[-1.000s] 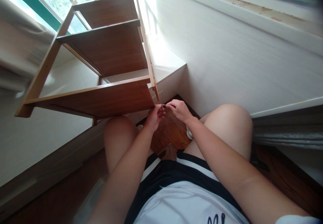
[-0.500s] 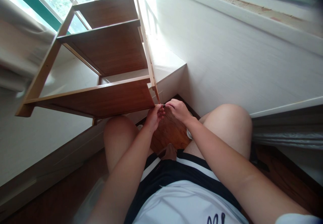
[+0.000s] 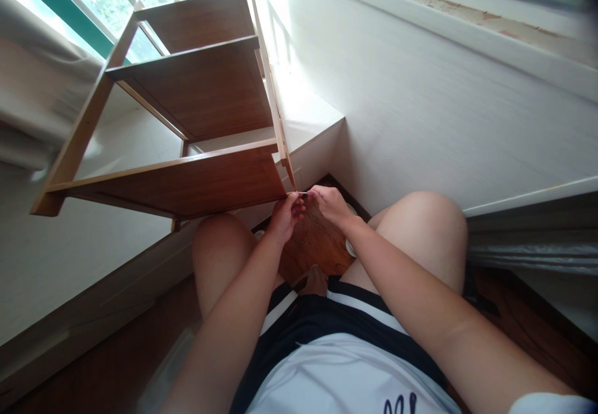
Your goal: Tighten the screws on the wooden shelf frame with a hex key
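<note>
Left hand (image 3: pixel 288 213) pinched at thumb and forefinger on the left end of a thin rod (image 3: pixel 302 193), remaining fingers loosely curled, palm partly showing. Right hand (image 3: pixel 332 203) closed, knuckles up, fingertips gripping the rod's right end; any handle inside the fist is hidden. Rod spans the narrow gap between the hands, roughly level. Wooden shelf rack (image 3: pixel 200 180) tilted, above and to the left of both hands; lower right corner comes down to the left fingertips, contact too small to tell. Its right upright (image 3: pixel 279 129) ends just above the left hand's pinch. Left knee (image 3: pixel 224 239) left of the left hand, right knee (image 3: pixel 423 230) right of the right. Wooden floor (image 3: pixel 311 239) below the hands; pale wall (image 3: pixel 420 103) beyond the right.
</note>
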`<state>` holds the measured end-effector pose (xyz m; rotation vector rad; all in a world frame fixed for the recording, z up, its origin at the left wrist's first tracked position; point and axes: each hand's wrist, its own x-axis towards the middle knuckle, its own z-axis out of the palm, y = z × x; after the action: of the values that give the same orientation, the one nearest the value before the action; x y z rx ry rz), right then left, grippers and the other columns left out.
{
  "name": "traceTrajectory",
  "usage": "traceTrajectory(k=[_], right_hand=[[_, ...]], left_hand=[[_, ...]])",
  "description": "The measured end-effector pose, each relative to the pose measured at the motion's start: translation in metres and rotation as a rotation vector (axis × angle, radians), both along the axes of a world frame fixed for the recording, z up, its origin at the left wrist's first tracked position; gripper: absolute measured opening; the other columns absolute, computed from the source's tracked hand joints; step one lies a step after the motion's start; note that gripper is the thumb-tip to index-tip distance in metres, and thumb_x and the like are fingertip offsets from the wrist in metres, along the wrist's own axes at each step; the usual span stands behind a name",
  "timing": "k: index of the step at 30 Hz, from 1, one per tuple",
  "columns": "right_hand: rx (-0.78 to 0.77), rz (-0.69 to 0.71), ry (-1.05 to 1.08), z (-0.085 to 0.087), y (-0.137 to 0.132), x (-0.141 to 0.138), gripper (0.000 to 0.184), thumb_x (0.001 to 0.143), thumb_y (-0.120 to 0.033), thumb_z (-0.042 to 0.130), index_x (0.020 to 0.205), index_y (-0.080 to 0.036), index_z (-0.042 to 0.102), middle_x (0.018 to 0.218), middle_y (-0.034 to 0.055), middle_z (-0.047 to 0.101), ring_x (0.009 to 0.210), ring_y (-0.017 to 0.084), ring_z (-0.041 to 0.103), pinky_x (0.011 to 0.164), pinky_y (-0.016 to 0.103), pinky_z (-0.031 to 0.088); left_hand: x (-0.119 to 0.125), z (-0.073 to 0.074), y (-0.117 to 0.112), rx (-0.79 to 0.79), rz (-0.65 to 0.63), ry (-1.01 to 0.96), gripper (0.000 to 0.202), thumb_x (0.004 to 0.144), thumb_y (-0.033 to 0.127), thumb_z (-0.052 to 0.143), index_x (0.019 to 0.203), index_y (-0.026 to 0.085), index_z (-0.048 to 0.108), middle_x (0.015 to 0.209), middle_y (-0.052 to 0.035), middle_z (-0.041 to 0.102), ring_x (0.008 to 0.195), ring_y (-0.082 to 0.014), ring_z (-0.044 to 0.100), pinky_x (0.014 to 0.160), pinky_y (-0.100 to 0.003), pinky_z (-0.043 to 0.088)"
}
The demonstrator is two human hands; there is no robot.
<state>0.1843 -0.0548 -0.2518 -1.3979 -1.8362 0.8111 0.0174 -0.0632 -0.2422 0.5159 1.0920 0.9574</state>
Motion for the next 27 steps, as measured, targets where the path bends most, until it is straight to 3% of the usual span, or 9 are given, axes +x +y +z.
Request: traceTrajectory(k=[7, 14, 19, 27], right_hand=[[-0.092, -0.048, 0.111, -0.0040, 0.0022, -0.0049, 0.063, 0.097, -0.068, 0.036, 0.071, -0.018, 0.065, 0.067, 0.0013, 0.063, 0.063, 0.014, 0.054, 0.064, 0.026, 0.036], [-0.177, -0.056, 0.203, -0.0060, 0.0031, -0.0063, 0.064, 0.096, -0.070, 0.036, 0.069, -0.018, 0.062, 0.054, -0.0021, 0.049, 0.053, 0.013, 0.046, 0.056, 0.026, 0.034], [-0.175, -0.022, 0.215, -0.0043, 0.0032, -0.0047, 0.054, 0.098, -0.060, 0.040, 0.072, -0.018, 0.062, 0.056, -0.0024, 0.050, 0.054, 0.013, 0.047, 0.056, 0.025, 0.036], [-0.091, 0.099, 0.112, -0.0001, 0.0044, -0.0003, 0.029, 0.096, -0.031, 0.050, 0.078, -0.018, 0.068, 0.077, 0.0020, 0.067, 0.074, 0.015, 0.059, 0.072, 0.027, 0.044]], left_hand=[[-0.0007, -0.0010, 0.0003, 0.000, -0.006, -0.011, 0.033, 0.073, 0.045, 0.078, 0.091, 0.019, 0.069, 0.080, 0.0007, 0.065, 0.063, -0.0079, 0.060, 0.053, -0.020, 0.040], [-0.0016, -0.0032, 0.0011, -0.002, -0.008, -0.012, 0.034, 0.073, 0.046, 0.078, 0.092, 0.018, 0.070, 0.083, -0.0001, 0.067, 0.065, -0.0077, 0.060, 0.055, -0.019, 0.042], [-0.0015, -0.0019, 0.0008, -0.006, -0.008, -0.009, 0.033, 0.073, 0.045, 0.078, 0.091, 0.018, 0.070, 0.083, -0.0004, 0.067, 0.064, -0.0077, 0.060, 0.054, -0.019, 0.041], [-0.0014, -0.0014, 0.0009, -0.003, -0.004, -0.004, 0.030, 0.073, 0.042, 0.078, 0.088, 0.018, 0.069, 0.081, 0.0002, 0.067, 0.064, -0.0078, 0.060, 0.054, -0.019, 0.040]])
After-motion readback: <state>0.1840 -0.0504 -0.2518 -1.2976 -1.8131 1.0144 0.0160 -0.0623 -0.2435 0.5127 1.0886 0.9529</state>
